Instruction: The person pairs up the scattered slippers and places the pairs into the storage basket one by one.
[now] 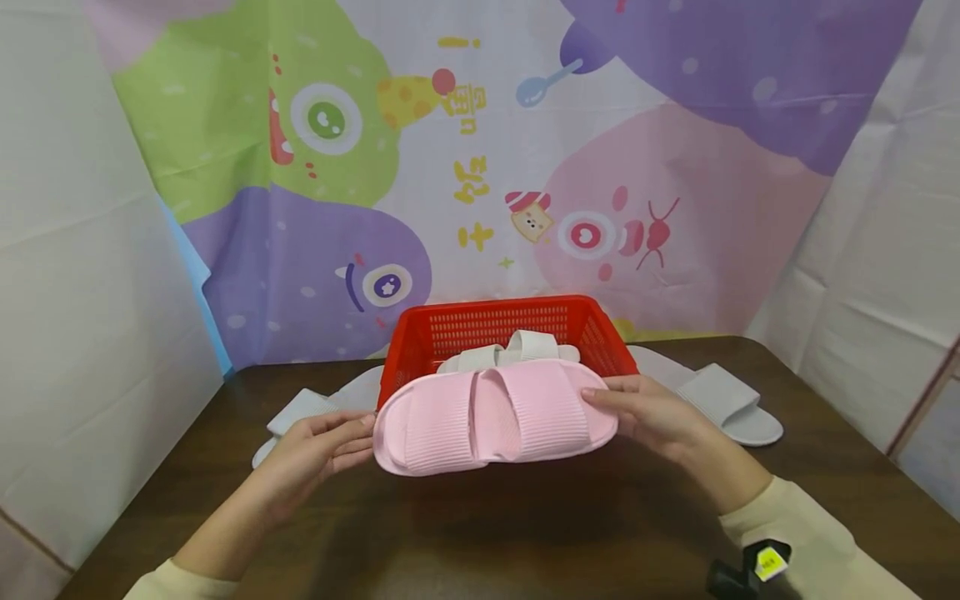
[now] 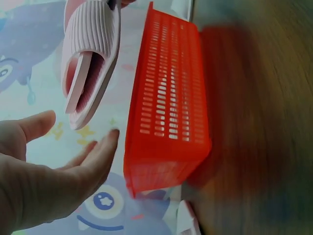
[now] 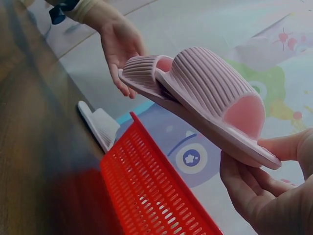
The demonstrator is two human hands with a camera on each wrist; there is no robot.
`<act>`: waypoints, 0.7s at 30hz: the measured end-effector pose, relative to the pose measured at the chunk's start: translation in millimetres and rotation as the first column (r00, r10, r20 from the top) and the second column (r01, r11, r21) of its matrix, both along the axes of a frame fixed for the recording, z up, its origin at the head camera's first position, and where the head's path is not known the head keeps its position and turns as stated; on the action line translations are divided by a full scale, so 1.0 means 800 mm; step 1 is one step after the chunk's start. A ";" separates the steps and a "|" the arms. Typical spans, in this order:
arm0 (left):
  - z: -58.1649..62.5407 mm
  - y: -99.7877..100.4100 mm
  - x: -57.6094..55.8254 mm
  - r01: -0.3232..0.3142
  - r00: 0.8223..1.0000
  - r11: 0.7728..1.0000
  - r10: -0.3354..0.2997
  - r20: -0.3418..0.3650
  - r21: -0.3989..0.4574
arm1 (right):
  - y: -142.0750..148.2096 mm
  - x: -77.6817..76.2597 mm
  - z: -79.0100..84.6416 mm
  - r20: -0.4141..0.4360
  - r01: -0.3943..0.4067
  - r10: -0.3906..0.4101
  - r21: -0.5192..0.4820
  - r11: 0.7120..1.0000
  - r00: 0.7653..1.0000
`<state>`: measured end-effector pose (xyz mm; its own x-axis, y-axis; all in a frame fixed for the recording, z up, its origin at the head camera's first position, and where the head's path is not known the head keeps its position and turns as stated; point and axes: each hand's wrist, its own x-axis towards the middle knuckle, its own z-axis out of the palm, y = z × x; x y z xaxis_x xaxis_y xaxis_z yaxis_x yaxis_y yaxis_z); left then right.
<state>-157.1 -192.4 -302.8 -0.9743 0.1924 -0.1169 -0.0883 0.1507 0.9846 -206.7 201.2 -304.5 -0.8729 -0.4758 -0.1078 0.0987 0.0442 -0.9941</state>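
Clock centred on pink slippers (image 1: pixel 497 417), head view: pair held above worktop (image 1: pixel 420 542), red basket (image 1: pixel 491 306) behind at 12 o'clock. Right hand (image 1: pixel 656 417) at 3 pinches one end between thumb and fingers. Left hand (image 1: pixel 322 450) at 9: thumb and fingers well parted, grasping nothing, just beside opposite end.

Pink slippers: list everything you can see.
The pink slippers look like matte foam, with broad ribbed straps and rounded ends. The pair seems interlocked, one end slotted under the other's strap. They lie sideways across the head view, straps facing it, held in the air above the rim level of the red basket. The right grip pinches one end; the left grip is near the other, a gap showing in the left wrist view.
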 end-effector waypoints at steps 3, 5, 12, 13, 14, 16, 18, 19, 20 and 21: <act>-0.001 -0.001 -0.003 0.045 0.998 0.997 -0.047 0.042 0.064 | 0.000 0.002 0.001 0.008 0.007 -0.007 0.004 1.000 1.000; -0.002 -0.001 -0.003 0.056 0.996 0.995 -0.061 0.058 0.082 | 0.000 0.002 0.002 0.009 0.002 -0.002 -0.001 1.000 1.000; -0.008 0.001 -0.006 0.090 0.989 0.991 -0.101 0.104 0.101 | -0.002 -0.001 -0.008 0.019 -0.034 0.035 -0.055 0.998 0.999; -0.009 0.001 -0.006 0.098 0.988 0.990 -0.109 0.107 0.103 | -0.002 -0.001 -0.009 0.024 -0.031 0.033 -0.060 0.998 0.999; -0.010 0.001 -0.007 0.104 0.988 0.989 -0.115 0.108 0.104 | -0.002 -0.002 -0.011 0.027 -0.028 0.030 -0.063 0.998 0.999; -0.010 0.002 -0.007 0.108 0.987 0.989 -0.119 0.109 0.099 | -0.001 -0.002 -0.014 0.037 -0.018 0.020 -0.068 0.998 0.999; -0.010 0.003 -0.006 0.110 0.987 0.990 -0.120 0.108 0.088 | 0.000 -0.003 -0.015 0.044 -0.014 0.016 -0.061 0.998 0.999; -0.011 0.003 -0.005 0.110 0.987 0.990 -0.119 0.107 0.086 | 0.000 -0.003 -0.016 0.048 -0.015 0.018 -0.058 0.998 0.999; -0.011 0.003 -0.004 0.109 0.988 0.990 -0.118 0.105 0.084 | 0.001 -0.003 -0.017 0.051 -0.016 0.019 -0.052 0.998 0.999; -0.012 0.004 -0.004 0.109 0.988 0.990 -0.117 0.101 0.084 | 0.001 -0.004 -0.017 0.055 -0.016 0.018 -0.047 0.999 0.998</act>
